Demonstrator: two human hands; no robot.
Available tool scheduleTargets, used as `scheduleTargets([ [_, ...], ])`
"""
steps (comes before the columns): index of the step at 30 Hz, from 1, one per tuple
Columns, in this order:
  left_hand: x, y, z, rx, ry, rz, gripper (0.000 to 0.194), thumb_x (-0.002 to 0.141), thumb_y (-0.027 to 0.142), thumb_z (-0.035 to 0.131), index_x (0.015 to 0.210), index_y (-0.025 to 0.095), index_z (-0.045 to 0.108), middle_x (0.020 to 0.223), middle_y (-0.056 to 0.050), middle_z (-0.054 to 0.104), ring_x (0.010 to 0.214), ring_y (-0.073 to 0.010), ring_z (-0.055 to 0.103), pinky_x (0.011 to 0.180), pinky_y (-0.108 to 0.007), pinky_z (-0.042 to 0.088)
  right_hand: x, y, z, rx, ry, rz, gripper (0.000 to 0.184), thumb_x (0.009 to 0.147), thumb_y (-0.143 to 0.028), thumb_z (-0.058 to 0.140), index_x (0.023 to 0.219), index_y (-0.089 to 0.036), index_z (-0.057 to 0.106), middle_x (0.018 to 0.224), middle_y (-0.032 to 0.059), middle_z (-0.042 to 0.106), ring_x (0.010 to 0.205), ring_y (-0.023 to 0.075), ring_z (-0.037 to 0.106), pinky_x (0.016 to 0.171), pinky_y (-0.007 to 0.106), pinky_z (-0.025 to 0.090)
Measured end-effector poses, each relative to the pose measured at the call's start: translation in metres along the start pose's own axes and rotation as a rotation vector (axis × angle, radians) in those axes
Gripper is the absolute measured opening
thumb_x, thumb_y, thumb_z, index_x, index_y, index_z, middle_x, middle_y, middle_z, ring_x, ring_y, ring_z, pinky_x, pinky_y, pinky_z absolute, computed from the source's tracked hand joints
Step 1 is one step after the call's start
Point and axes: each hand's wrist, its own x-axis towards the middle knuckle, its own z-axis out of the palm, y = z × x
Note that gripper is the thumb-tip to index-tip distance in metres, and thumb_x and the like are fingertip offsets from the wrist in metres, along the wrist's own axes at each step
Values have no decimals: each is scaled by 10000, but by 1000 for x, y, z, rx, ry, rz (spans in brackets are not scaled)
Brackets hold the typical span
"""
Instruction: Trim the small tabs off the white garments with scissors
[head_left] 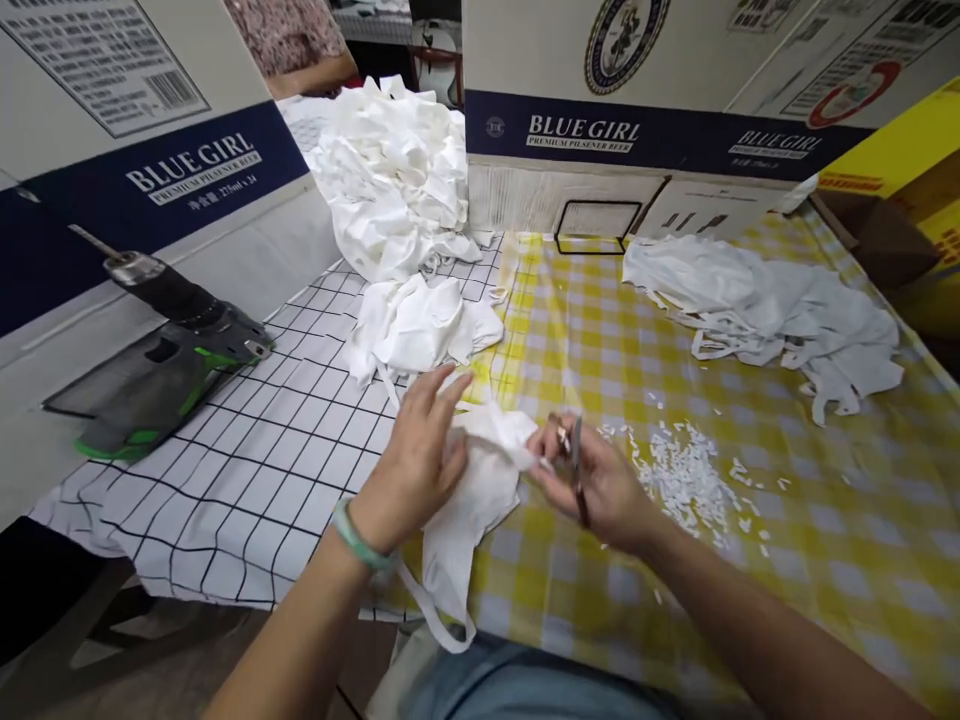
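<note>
A white cloth piece with a strap loop (480, 485) lies in front of me, its strap hanging over the table's near edge. My left hand (420, 450), with a green bangle at the wrist, is over the cloth's left side; its fingers are stretched and apart. In my right hand (600, 490) is a small pair of scissors (577, 455), blades pointing up. The thumb and fingertips of that hand also pinch the cloth's right corner. Small white clippings (686, 480) lie in a heap to the right of my right hand.
Behind the cloth are a small white cloth pile (424, 325) and a tall one (394, 170). More strapped pieces (765, 300) lie at right. A power drill (176, 350) is at left. Beer cartons (555, 135) stand behind, near a black wire stand (596, 250). A person (292, 45) is beyond.
</note>
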Motion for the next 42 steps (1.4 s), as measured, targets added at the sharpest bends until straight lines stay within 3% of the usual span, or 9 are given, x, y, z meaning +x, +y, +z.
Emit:
scheduleTargets([
  [5, -8, -5, -3, -48, -426, 27, 347, 780, -12, 459, 1046, 129, 631, 975, -111, 651, 950, -254, 616, 874, -423, 516, -65, 6, 4, -51, -215, 201, 163, 806, -122, 596, 858, -216, 474, 858, 16, 576, 797, 150, 566, 728, 277, 465],
  [9, -30, -9, -27, -211, -598, 52, 215, 864, 197, 604, 1077, 205, 638, 1067, -67, 646, 999, -217, 616, 873, -332, 519, -70, 6, -12, -14, -199, 229, 171, 828, -215, 649, 855, -217, 481, 884, 32, 610, 817, 162, 586, 758, 297, 484],
  [14, 17, -3, 15, -55, -246, 68, 247, 842, 66, 514, 1042, 127, 645, 1191, -173, 586, 1148, -309, 516, 997, -503, 420, -42, 14, -13, 72, 201, 214, 260, 815, -318, 685, 814, -226, 442, 802, -4, 555, 753, 142, 552, 755, 285, 469],
  [17, 50, 2, 39, -78, -271, 118, 135, 787, 31, 536, 768, 145, 606, 990, -136, 644, 1013, -279, 565, 918, -445, 463, -28, 18, -5, 40, 278, 219, 266, 797, -349, 696, 831, -231, 460, 834, 2, 582, 781, 154, 565, 784, 302, 470],
  [22, 49, 12, 14, -162, -196, 71, 107, 939, 151, 408, 924, 174, 512, 811, -43, 606, 715, -168, 567, 675, -308, 484, -8, 15, 9, -96, 278, 177, 309, 740, -296, 726, 924, -245, 484, 1063, 29, 631, 968, 189, 594, 868, 334, 464],
  [25, 44, 10, 14, -137, -256, 75, 75, 857, 114, 513, 900, 171, 536, 863, -61, 607, 786, -194, 577, 740, -341, 486, 5, 17, 17, -188, 208, 238, 254, 704, -187, 654, 881, -233, 477, 903, 8, 614, 835, 178, 593, 757, 314, 475],
  [30, 48, 0, 44, -109, -323, 97, 144, 752, 71, 574, 661, 175, 533, 802, -80, 591, 816, -231, 558, 782, -384, 477, 9, 34, 10, -58, 343, 252, 232, 671, -205, 597, 834, -228, 433, 786, -21, 545, 674, 137, 543, 637, 268, 458],
  [38, 21, 28, -32, -497, -163, -183, 171, 912, 305, 542, 803, 174, 557, 803, -26, 590, 662, -125, 494, 580, -254, 407, -10, 27, -7, -150, 554, 214, 270, 733, -236, 641, 924, -236, 451, 977, 38, 601, 900, 188, 583, 846, 348, 453],
  [42, 2, 54, -55, -817, -106, -385, 196, 879, 331, 621, 773, 176, 566, 764, -14, 545, 592, -96, 413, 505, -226, 345, -13, -1, 26, 27, 265, 49, 333, 750, -267, 714, 935, -250, 438, 1188, 47, 613, 1042, 189, 592, 890, 322, 454],
])
